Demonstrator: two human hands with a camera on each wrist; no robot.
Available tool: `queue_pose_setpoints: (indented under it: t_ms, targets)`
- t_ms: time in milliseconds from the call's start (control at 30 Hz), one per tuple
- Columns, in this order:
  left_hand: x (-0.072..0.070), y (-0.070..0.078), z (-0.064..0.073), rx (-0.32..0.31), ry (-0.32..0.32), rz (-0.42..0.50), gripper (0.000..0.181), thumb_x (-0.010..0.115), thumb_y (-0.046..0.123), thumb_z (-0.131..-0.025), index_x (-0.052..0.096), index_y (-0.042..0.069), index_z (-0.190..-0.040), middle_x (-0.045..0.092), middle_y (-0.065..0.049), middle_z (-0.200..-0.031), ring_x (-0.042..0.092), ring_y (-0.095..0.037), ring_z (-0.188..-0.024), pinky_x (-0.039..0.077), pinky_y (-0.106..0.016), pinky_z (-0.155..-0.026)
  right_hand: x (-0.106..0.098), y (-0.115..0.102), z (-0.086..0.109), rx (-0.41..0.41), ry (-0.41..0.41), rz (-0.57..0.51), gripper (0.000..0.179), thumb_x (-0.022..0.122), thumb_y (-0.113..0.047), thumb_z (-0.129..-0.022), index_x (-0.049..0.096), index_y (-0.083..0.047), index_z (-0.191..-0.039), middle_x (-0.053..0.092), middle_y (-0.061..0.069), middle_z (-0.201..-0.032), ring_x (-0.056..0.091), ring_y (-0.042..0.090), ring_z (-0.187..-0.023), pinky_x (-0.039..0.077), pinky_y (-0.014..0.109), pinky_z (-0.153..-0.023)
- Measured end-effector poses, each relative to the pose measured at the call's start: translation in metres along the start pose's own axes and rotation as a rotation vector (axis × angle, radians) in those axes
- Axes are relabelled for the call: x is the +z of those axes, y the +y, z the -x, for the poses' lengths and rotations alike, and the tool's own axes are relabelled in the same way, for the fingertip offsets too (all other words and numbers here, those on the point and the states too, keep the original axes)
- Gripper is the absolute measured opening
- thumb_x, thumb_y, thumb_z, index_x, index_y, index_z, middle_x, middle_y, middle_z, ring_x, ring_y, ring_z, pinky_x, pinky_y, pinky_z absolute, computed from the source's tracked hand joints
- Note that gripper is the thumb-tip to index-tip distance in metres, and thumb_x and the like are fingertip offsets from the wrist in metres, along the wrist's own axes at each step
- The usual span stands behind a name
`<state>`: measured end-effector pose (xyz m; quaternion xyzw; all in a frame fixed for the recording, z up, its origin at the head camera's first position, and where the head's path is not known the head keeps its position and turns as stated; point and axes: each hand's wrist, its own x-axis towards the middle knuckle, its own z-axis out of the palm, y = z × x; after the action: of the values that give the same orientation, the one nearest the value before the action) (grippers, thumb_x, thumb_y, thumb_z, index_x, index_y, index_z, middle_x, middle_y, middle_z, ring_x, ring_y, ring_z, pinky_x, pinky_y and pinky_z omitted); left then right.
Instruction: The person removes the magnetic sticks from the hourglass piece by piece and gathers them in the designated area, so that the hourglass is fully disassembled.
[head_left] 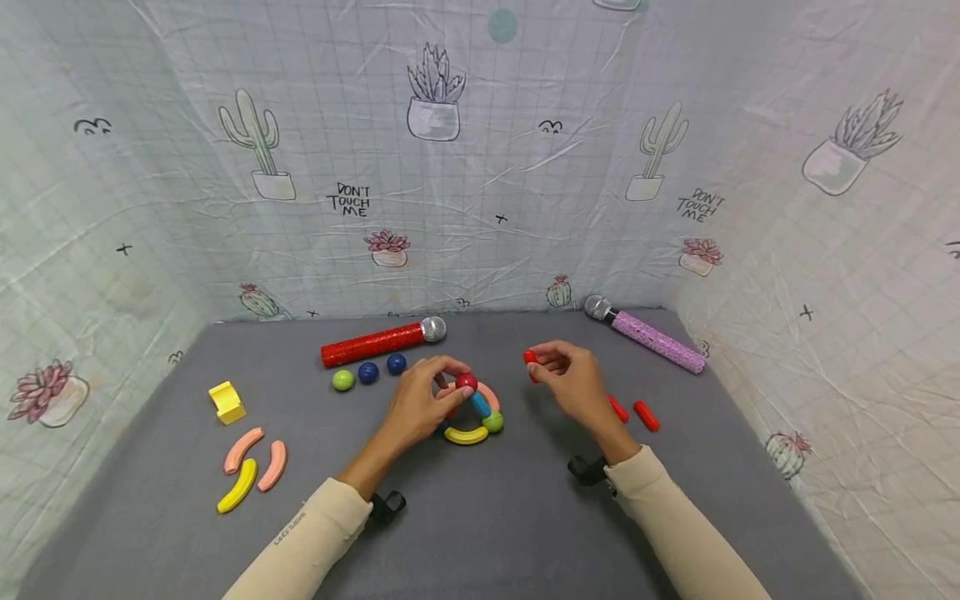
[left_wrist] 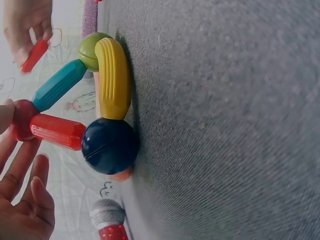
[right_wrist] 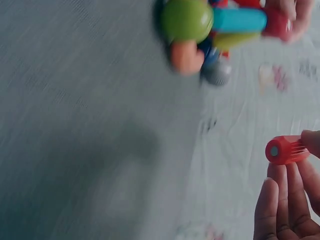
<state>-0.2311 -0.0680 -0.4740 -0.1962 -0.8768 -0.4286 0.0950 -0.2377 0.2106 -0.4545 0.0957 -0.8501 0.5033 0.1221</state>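
My left hand [head_left: 422, 393] pinches a red ball [head_left: 467, 382] between thumb and fingers at the top of a small built frame. From that ball a blue rod [left_wrist: 59, 85] and a red rod [left_wrist: 57, 131] slope down to a green ball [head_left: 492, 422] and a dark blue ball [left_wrist: 110, 146]. A curved yellow piece [head_left: 466, 436] joins those two balls along the table, and curved pink pieces [head_left: 488, 395] lie behind. To the right, my right hand [head_left: 573, 382] holds a short red rod [right_wrist: 286, 150] in the air, apart from the frame; its end shows a grey disc.
Two red rods [head_left: 647, 415] lie right of my right hand. Behind are a red glitter microphone [head_left: 375, 343], a purple one [head_left: 656, 340], a loose green ball [head_left: 342, 380] and blue balls [head_left: 368, 372]. At left sit a yellow block [head_left: 227, 403] and curved pieces [head_left: 237, 486].
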Motion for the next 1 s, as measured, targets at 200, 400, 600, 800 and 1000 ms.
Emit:
queue_pose_setpoints:
  t_ms: [200,400,600,800,1000]
  targets:
    - [-0.005,0.001,0.000,0.035,-0.032,-0.024,0.026,0.084,0.027,-0.093,0.075,0.022,-0.118,0.077,0.005,-0.112,0.064,-0.019,-0.095,0.052,-0.034,-0.078,-0.038,0.031,0.005,0.055,0.045,0.123,0.020,0.084,-0.013,-0.092,0.081,-0.009,-0.112,0.079,0.012,-0.099,0.072,0.012,-0.082,0.055,0.015,-0.073]
    - [-0.012,0.006,-0.002,0.086,-0.121,-0.138,0.034,0.086,0.022,-0.092,0.073,0.023,-0.123,0.074,0.005,-0.118,0.065,-0.021,-0.100,0.053,-0.036,-0.084,-0.083,0.062,0.016,0.094,0.070,0.228,0.020,0.082,-0.011,-0.094,0.081,-0.006,-0.113,0.080,0.015,-0.099,0.070,0.004,-0.078,0.053,0.014,-0.070]
    - [-0.014,0.009,-0.005,0.146,-0.186,-0.216,0.041,0.085,0.014,-0.091,0.073,0.023,-0.130,0.072,0.001,-0.123,0.068,-0.027,-0.111,0.057,-0.043,-0.092,-0.122,0.081,0.028,0.175,0.052,0.340,0.020,0.080,-0.012,-0.095,0.080,-0.003,-0.113,0.080,0.016,-0.098,0.070,0.006,-0.077,0.053,0.019,-0.064]
    - [-0.014,0.011,-0.008,0.208,-0.199,-0.330,0.042,0.085,0.012,-0.091,0.074,0.023,-0.131,0.069,-0.001,-0.114,0.064,-0.021,-0.105,0.058,-0.040,-0.087,-0.139,0.092,0.034,0.290,-0.035,0.394,0.024,0.077,-0.015,-0.096,0.079,0.001,-0.114,0.081,0.017,-0.098,0.068,0.011,-0.076,0.051,0.028,-0.059]
    - [-0.013,0.011,-0.011,0.233,-0.201,-0.358,0.041,0.086,0.011,-0.089,0.076,0.022,-0.127,0.067,0.000,-0.109,0.061,-0.018,-0.099,0.056,-0.037,-0.084,-0.143,0.102,0.036,0.358,-0.115,0.434,0.025,0.075,-0.016,-0.097,0.079,0.000,-0.115,0.081,0.018,-0.101,0.067,0.019,-0.080,0.050,0.032,-0.063]
